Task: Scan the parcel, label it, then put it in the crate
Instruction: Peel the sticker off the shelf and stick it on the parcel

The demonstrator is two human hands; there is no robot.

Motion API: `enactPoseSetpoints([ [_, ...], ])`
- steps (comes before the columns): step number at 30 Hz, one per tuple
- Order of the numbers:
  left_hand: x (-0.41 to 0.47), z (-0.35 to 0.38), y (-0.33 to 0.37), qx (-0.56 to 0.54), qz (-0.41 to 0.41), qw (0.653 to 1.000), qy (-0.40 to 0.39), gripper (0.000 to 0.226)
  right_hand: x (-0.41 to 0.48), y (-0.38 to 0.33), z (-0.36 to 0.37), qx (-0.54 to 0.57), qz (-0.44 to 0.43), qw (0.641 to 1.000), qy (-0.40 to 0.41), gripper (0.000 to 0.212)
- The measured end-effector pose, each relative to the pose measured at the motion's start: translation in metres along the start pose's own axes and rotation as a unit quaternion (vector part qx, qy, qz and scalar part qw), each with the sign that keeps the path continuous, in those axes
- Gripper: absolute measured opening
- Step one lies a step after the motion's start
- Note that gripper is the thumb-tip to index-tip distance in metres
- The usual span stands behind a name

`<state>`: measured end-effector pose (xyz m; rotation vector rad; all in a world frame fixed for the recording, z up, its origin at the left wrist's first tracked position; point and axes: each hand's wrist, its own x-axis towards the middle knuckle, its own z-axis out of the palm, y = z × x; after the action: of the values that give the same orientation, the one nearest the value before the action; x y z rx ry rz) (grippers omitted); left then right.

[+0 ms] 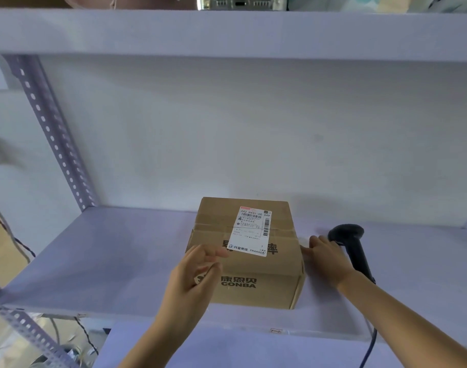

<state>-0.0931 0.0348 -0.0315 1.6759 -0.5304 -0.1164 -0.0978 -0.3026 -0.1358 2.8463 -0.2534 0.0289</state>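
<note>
1. A brown box (247,264) sits on a pale shelf (94,256), near the middle.
2. A white label (253,231) lies on top of the box.
3. The left hand (195,277) is over the front left part of the box. Its fingers are spread and hold nothing.
4. The right hand (329,257) rests against the right side of the box, with its fingers loose.
5. A black scanner (353,245) stands just behind the right hand. I cannot tell if the hand grips it.

white shelving (94,261), perforated upright (54,134), pale wall (253,128)
</note>
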Motion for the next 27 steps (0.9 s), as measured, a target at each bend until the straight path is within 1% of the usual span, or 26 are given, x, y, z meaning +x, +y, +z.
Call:
enactPoseSetpoints([
  [3,0.001,0.001,0.0,0.0,0.002,1.0,-0.003,0.022,-0.001,0.006,-0.006,0.042,0.02,0.999,0.001,0.063],
  [5,0.002,0.0,0.001,0.001,0.001,1.0,0.0,0.022,-0.004,0.007,-0.015,0.106,0.058,0.991,0.048,0.06],
  [6,0.002,0.0,0.002,0.001,0.0,1.0,0.002,0.023,-0.006,0.007,-0.02,0.153,0.081,0.982,0.081,0.056],
  [8,0.003,-0.001,0.003,0.002,-0.002,1.0,0.005,0.024,-0.015,0.007,-0.036,0.261,0.128,0.947,0.139,0.039],
  [10,0.005,0.0,0.006,0.002,-0.009,1.0,0.0,0.023,-0.026,0.004,-0.056,0.321,0.139,0.911,0.218,0.019],
  [12,0.008,0.004,0.011,0.01,-0.016,1.0,-0.007,0.028,-0.035,-0.006,-0.08,0.307,0.109,0.886,0.33,0.019],
  [14,0.012,0.009,0.018,0.017,-0.033,0.999,-0.027,0.032,-0.044,-0.024,-0.102,0.286,0.048,0.862,0.416,0.018],
  [16,0.014,0.015,0.026,-0.008,-0.06,0.996,-0.064,0.02,-0.051,-0.045,-0.117,0.267,-0.007,0.841,0.47,0.015],
  [17,0.016,0.018,0.03,-0.03,-0.077,0.993,-0.088,0.016,-0.055,-0.055,-0.122,0.262,-0.026,0.833,0.487,0.015],
  [19,0.017,0.022,0.033,-0.08,-0.111,0.981,-0.135,0.021,-0.061,-0.073,-0.126,0.243,-0.054,0.825,0.507,0.014],
  [22,0.015,0.025,0.035,-0.116,-0.143,0.966,-0.181,0.025,-0.067,-0.089,-0.13,0.219,-0.066,0.813,0.535,0.017],
  [24,0.013,0.026,0.033,-0.121,-0.148,0.967,-0.171,0.02,-0.069,-0.094,-0.131,0.216,-0.067,0.805,0.549,0.015],
  [26,0.013,0.027,0.029,-0.139,-0.159,0.968,-0.134,0.015,-0.071,-0.098,-0.132,0.213,-0.067,0.798,0.56,0.01],
  [27,0.013,0.026,0.027,-0.152,-0.169,0.966,-0.125,0.017,-0.071,-0.1,-0.132,0.214,-0.066,0.795,0.564,0.01],
])
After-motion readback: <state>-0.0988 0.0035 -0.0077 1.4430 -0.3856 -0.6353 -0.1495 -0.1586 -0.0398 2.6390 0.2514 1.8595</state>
